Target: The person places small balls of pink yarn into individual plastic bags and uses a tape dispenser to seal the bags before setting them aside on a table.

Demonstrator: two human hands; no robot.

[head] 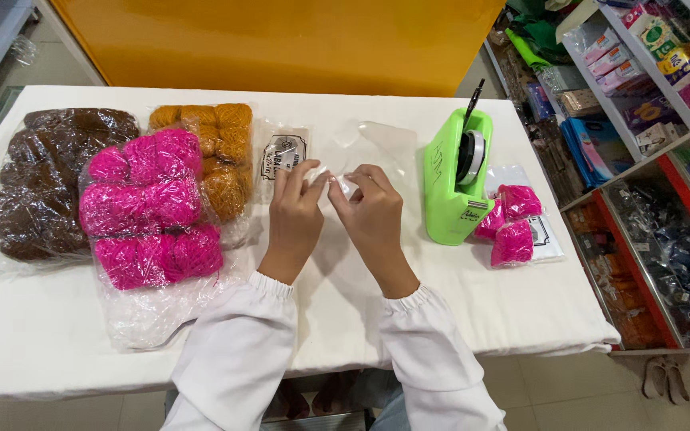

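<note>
Both hands, left (293,219) and right (373,215), pinch a clear plastic bag (337,185) at mid-desk (33,335), left of the green tape dispenser (457,179). Best to keep each grip tight on the film's edge, pulling evenly.

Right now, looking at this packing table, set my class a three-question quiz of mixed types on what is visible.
1. True or false: the tape dispenser is green.
2. Which yarn bag lies nearest the left hand? A brown B pink C orange
3. Fill in: both hands pinch a clear plastic ____ above the table.

Key: 1 true. 2 B, the pink bag. 3 bag, pinched with the right hand.
</note>
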